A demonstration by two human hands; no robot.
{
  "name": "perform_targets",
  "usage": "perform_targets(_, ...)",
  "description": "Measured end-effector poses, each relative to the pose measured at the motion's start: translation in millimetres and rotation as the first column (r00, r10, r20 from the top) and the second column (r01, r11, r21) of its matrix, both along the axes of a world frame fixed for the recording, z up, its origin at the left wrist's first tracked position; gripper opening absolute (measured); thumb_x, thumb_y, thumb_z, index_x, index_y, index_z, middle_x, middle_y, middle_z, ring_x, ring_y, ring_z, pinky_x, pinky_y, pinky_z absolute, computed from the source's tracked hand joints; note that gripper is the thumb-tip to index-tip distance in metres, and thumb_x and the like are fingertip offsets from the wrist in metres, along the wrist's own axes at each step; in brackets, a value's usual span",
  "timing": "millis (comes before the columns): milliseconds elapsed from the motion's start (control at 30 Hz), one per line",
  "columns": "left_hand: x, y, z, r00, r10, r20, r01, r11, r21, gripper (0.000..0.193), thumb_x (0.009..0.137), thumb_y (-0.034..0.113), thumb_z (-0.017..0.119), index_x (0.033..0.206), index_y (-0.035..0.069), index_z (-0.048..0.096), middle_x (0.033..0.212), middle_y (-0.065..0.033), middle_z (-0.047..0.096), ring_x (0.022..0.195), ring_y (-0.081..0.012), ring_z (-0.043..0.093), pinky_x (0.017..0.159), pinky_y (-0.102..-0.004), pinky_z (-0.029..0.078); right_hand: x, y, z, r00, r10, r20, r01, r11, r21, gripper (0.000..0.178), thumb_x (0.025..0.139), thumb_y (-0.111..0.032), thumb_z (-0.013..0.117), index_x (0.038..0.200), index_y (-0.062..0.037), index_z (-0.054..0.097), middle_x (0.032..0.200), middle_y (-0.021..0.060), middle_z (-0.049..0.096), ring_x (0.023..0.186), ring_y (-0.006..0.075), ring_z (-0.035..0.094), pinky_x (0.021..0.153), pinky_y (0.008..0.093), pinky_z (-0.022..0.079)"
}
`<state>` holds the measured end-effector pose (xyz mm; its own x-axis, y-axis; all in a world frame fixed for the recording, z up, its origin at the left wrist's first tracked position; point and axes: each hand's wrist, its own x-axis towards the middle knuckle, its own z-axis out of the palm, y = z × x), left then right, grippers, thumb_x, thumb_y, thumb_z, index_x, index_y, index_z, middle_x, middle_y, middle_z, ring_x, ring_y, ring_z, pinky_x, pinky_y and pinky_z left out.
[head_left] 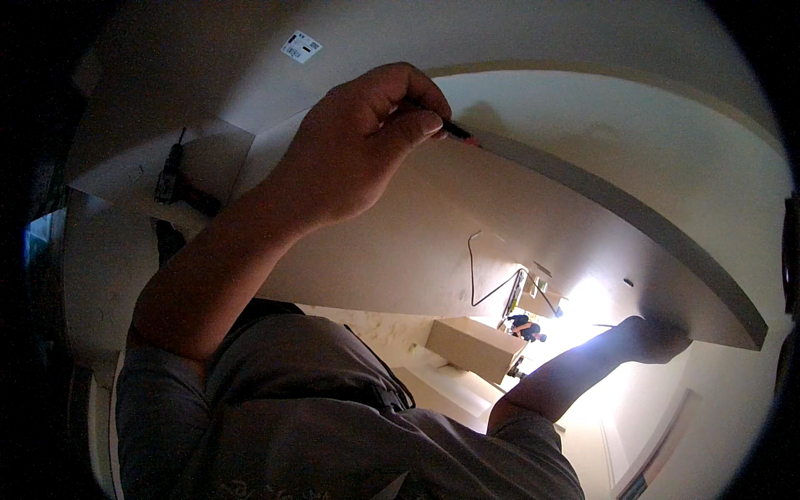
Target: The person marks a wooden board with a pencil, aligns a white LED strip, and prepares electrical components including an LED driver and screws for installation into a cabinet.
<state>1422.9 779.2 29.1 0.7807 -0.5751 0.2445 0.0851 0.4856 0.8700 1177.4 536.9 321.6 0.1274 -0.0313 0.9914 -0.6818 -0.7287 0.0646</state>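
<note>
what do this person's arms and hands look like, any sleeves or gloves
Short grey sleeves end near the elbows, leaving both forearms bare. The left hand is ungloved, its thumbnail visible. The right hand is too dark for fine detail.

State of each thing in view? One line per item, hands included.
Left hand: closed, pinching the pencil.
Pencil: held, tip at the panel's edge; contact unclear.
Right hand: against the panel's underside; grip unclear, fingers in shadow.
Panel: has a small dark spot near the right hand.
Drill: unheld, bit fitted.
Cable: bent.
Sticker: stuck on.
Light: glaring.
</note>
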Motion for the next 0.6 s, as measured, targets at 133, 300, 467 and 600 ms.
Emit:
perform_targets(133, 1, 0, -2, 1.0, 0.012, 0.029, -0.011, 1.0, -0.014, 0.014, 0.102, 0.014, 0.056, 0.109, 0.003, 0.06, 0.107, -0.0082, 0.071, 0.101, -0.0149, 0.065, 0.095, -0.0319, 0.051, 4, 8, -4, 0.977, -0.21, -0.047, 0.205, 0.974, -0.094, 0.031, 0.094, 0.002, 0.056, 0.124, 0.0052, 0.06, 0.124, 0.0207, 0.064, 0.103, 0.0303, 0.071, 0.085, 0.036, 0.065)
perform_targets(300, 2, -2, -2, 1.0, 0.005, -0.017, -0.006, 0.998, -0.057, 0.015, 0.102, 0.017, 0.057, 0.109, 0.003, 0.06, 0.107, -0.0083, 0.071, 0.099, -0.0147, 0.065, 0.094, -0.0315, 0.051, 4, 10, -4, 0.897, -0.435, -0.082, 0.422, 0.896, -0.139, 0.03, 0.092, 0.004, 0.057, 0.123, 0.007, 0.06, 0.126, 0.0208, 0.064, 0.109, 0.03, 0.069, 0.089, 0.0368, 0.064)
perform_targets(467, 3, 1, 5, 1.0, 0.03, -0.004, -0.029, 0.999, 0.032, 0.016, 0.102, 0.017, 0.058, 0.109, 0.003, 0.06, 0.101, -0.0067, 0.069, 0.097, -0.0138, 0.065, 0.092, -0.0303, 0.052, 1, 9, -3, 0.909, -0.411, -0.073, 0.398, 0.905, -0.15, 0.031, 0.092, 0.003, 0.057, 0.123, 0.0066, 0.06, 0.125, 0.021, 0.065, 0.11, 0.0293, 0.069, 0.092, 0.038, 0.063)
perform_targets(600, 4, 1, 8, 0.999, 0.036, -0.008, -0.036, 0.999, 0.032, 0.019, 0.102, 0.019, 0.058, 0.109, 0.002, 0.06, 0.1, -0.0064, 0.069, 0.095, -0.0133, 0.065, 0.089, -0.0295, 0.053, 2, 14, -3, 0.943, -0.33, -0.047, 0.326, 0.942, -0.082, 0.032, 0.092, 0.005, 0.057, 0.123, 0.0064, 0.06, 0.121, 0.0209, 0.066, 0.108, 0.0295, 0.069, 0.092, 0.0386, 0.063)
